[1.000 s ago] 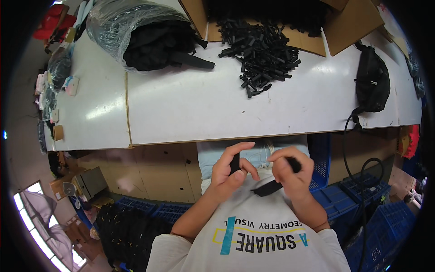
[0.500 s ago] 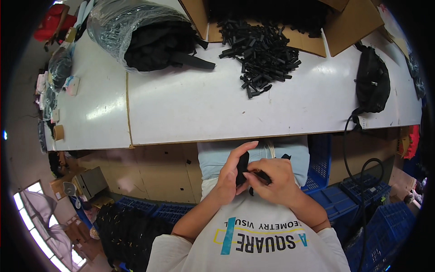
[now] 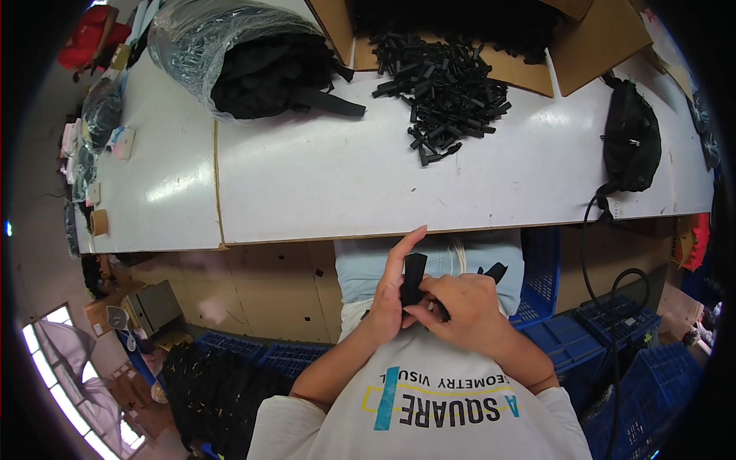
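Note:
In front of my chest, over my lap, both hands work on a black fabric strap (image 3: 413, 277). My left hand (image 3: 387, 299) holds its wide end upright against the palm, index finger stretched out toward the table edge. Close beside it, my right hand (image 3: 466, 310) pinches the lower part of the strap between thumb and fingers. A small dark piece shows under the right fingers; its kind is hidden. Another black end (image 3: 495, 271) sticks out behind the right hand.
On the white table (image 3: 330, 176) lie a plastic bag of black straps (image 3: 268, 77), a heap of small black pieces (image 3: 452, 96) by an open cardboard box (image 3: 598, 46), and a black pouch (image 3: 632, 138) with a cord. Blue crates (image 3: 563, 345) stand at my right.
The strap's wide end now stands higher and shows more of its face beside my left fingers. My left index finger has straightened upward, and more of the black end shows behind my right hand.

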Available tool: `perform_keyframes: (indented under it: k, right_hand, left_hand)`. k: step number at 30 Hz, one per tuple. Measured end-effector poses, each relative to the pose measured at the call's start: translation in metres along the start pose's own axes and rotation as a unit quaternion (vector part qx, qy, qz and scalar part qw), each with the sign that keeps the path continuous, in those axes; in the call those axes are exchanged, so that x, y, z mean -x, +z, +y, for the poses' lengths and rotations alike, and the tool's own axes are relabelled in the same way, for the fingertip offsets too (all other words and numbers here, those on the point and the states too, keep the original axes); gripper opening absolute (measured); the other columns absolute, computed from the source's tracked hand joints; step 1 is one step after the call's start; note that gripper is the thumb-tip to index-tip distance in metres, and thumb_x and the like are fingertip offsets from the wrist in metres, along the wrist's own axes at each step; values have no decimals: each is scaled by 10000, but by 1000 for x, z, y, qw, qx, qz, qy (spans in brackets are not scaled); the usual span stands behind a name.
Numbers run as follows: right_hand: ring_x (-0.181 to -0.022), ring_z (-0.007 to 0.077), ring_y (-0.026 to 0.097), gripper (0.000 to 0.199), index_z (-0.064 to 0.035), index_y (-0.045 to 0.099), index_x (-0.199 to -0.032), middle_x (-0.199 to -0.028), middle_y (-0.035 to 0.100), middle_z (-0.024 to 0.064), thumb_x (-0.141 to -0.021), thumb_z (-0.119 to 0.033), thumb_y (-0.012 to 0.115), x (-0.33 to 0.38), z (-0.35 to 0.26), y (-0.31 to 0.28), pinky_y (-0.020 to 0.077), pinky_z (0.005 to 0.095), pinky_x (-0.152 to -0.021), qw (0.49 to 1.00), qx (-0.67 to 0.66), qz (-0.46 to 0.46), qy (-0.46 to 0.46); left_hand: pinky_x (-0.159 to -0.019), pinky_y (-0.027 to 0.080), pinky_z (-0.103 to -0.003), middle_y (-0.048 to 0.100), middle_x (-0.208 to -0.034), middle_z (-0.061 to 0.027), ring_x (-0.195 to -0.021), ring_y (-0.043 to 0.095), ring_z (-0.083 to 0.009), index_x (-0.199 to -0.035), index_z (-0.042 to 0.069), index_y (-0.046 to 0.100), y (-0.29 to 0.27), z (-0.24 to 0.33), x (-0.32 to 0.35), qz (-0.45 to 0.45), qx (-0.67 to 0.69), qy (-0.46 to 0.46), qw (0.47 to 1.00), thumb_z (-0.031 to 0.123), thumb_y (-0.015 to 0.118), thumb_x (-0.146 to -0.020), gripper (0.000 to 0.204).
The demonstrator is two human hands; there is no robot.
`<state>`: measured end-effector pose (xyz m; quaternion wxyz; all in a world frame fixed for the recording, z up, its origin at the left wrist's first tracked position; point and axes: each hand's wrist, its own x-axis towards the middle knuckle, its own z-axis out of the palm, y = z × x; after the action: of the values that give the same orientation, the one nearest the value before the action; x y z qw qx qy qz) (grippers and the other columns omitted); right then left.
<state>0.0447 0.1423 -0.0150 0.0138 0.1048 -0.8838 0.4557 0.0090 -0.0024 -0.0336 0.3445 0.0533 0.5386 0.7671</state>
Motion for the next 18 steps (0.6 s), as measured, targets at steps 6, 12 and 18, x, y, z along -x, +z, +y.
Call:
perform_keyframes:
  k: [6, 12, 18]
  right_hand:
    - [-500, 202, 603, 279, -55, 578, -859, -648, 626, 54, -678, -167, 758, -1, -2, 1, 453, 287, -477, 998, -23, -32, 40]
    - [-524, 229, 621, 222, -47, 574, -840, -656, 632, 86, -707, -132, 732, -4, -2, -2, 466, 289, -494, 989, -86, -70, 95]
    - [-509, 203, 618, 133, -17, 581, -825, -616, 612, 99, -734, -36, 677, -6, 4, -5, 448, 266, -474, 979, -173, -54, 94]
  left_hand:
    - [-424, 265, -185, 472, -648, 6, -480, 370, -33, -1438, 73, 84, 0, -8, 2, -3, 17, -5, 1000, 821, 279, -745, 1038]
    - [-420, 261, -180, 481, -679, 3, -477, 362, -29, -1428, 45, 114, 3, -4, 2, -4, -22, -3, 1000, 843, 251, -721, 1075]
    - [-393, 247, -170, 503, -755, -14, -444, 329, -22, -1432, 52, 109, -7, -14, 3, -48, 2, -7, 999, 784, 308, -773, 1005]
